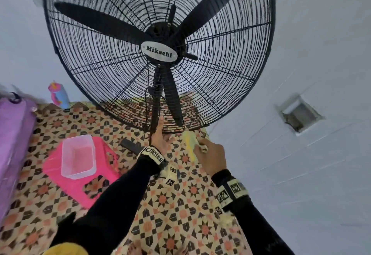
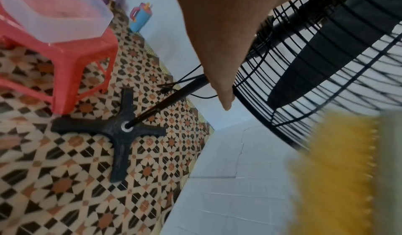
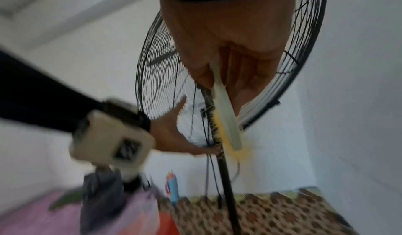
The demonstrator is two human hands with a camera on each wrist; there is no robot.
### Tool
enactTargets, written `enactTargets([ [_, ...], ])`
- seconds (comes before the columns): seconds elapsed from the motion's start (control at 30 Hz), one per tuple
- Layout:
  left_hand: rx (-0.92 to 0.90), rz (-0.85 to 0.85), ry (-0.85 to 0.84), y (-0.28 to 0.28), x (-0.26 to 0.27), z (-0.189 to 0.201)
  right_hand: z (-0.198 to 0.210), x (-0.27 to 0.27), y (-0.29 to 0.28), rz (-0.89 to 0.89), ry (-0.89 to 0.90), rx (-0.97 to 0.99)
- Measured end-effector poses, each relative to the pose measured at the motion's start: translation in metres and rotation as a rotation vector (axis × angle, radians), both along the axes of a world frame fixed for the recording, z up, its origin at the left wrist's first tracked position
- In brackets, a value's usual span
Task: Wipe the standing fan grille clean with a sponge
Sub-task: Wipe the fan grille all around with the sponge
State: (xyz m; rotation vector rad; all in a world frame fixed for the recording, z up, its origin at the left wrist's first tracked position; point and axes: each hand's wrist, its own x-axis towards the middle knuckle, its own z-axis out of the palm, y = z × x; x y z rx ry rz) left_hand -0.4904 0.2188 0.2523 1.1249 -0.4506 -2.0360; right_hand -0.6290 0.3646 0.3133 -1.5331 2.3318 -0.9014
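Note:
The black standing fan's grille fills the upper head view, with a "Mikachi" badge at its hub. My left hand holds the grille's bottom rim, its thumb stretched up along the front and the fingers under the rim. My right hand pinches a yellow sponge with a pale backing just right of it. The sponge lies against the lower rim where the pole meets it. It shows as a yellow blur in the left wrist view.
A pink stool carrying a clear plastic tub stands on the patterned floor to the left. The fan's black cross base and cable lie below. A purple object, a blue-pink bottle and a wall recess are nearby.

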Motion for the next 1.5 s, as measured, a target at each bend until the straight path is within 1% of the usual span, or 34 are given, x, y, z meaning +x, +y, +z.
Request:
enactTargets([
  [0.03, 0.005, -0.007, 0.018, 0.0, -0.003, 0.005, 0.011, 0.0, -0.003, 0.03, 0.001, -0.044],
  [0.1, 0.026, -0.038, 0.018, -0.002, -0.01, 0.002, 0.036, 0.003, -0.007, 0.11, 0.023, -0.074],
  [0.17, 0.053, -0.032, 0.024, -0.006, -0.018, -0.018, 0.057, 0.009, -0.011, 0.177, 0.085, -0.078],
  [0.23, 0.068, -0.006, 0.034, -0.005, -0.02, -0.022, 0.078, 0.017, -0.022, 0.199, 0.172, -0.139],
  [0.33, 0.08, 0.013, 0.079, -0.002, -0.016, -0.004, 0.117, 0.033, -0.055, 0.211, 0.317, -0.304],
  [0.37, 0.089, 0.018, 0.091, -0.004, -0.016, -0.004, 0.13, 0.038, -0.066, 0.229, 0.334, -0.362],
  [0.43, 0.122, 0.02, 0.065, -0.007, -0.015, -0.003, 0.152, 0.045, -0.088, 0.276, 0.247, -0.382],
  [0.47, 0.128, 0.016, 0.054, -0.009, -0.015, -0.004, 0.16, 0.046, -0.098, 0.285, 0.207, -0.351],
  [0.53, 0.141, 0.017, 0.06, -0.008, -0.013, 0.0, 0.168, 0.042, -0.115, 0.247, 0.199, -0.319],
  [0.6, 0.152, 0.021, 0.066, -0.008, -0.011, 0.001, 0.172, 0.032, -0.123, 0.173, 0.207, -0.338],
  [0.67, 0.127, 0.003, 0.047, -0.011, -0.01, 0.0, 0.171, 0.028, -0.126, 0.109, 0.269, -0.389],
  [0.7, 0.108, -0.015, 0.031, -0.012, -0.01, -0.002, 0.168, 0.029, -0.126, 0.101, 0.265, -0.409],
  [0.77, 0.08, -0.046, 0.002, -0.012, -0.009, -0.006, 0.164, 0.038, -0.127, 0.147, 0.208, -0.406],
  [0.83, 0.069, -0.048, -0.006, -0.01, -0.006, -0.007, 0.162, 0.041, -0.127, 0.182, 0.227, -0.39],
  [0.93, 0.079, -0.088, -0.02, -0.011, -0.002, -0.004, 0.16, 0.038, -0.128, 0.075, 0.304, -0.447],
  [0.97, 0.085, -0.088, -0.015, -0.012, -0.002, -0.004, 0.155, 0.041, -0.129, 0.067, 0.32, -0.455],
  [1.1, 0.075, -0.053, 0.012, -0.006, -0.001, 0.004, 0.139, 0.063, -0.129, 0.234, 0.395, -0.349],
  [1.13, 0.079, -0.055, 0.016, -0.005, -0.001, 0.005, 0.141, 0.062, -0.129, 0.222, 0.364, -0.349],
  [1.2, 0.079, -0.056, 0.019, -0.006, -0.001, 0.005, 0.147, 0.055, -0.127, 0.147, 0.323, -0.426],
  [1.27, 0.086, -0.059, 0.003, -0.004, -0.001, 0.01, 0.149, 0.051, -0.125, 0.103, 0.402, -0.485],
  [1.33, 0.077, -0.067, -0.027, -0.004, -0.003, 0.009, 0.144, 0.057, -0.125, 0.125, 0.512, -0.426],
  [1.43, 0.097, -0.06, -0.073, -0.008, -0.008, -0.002, 0.131, 0.072, -0.127, 0.281, 0.618, -0.304],
  [1.5, 0.089, -0.065, -0.063, -0.01, -0.008, -0.005, 0.134, 0.078, -0.126, 0.325, 0.655, -0.277],
])
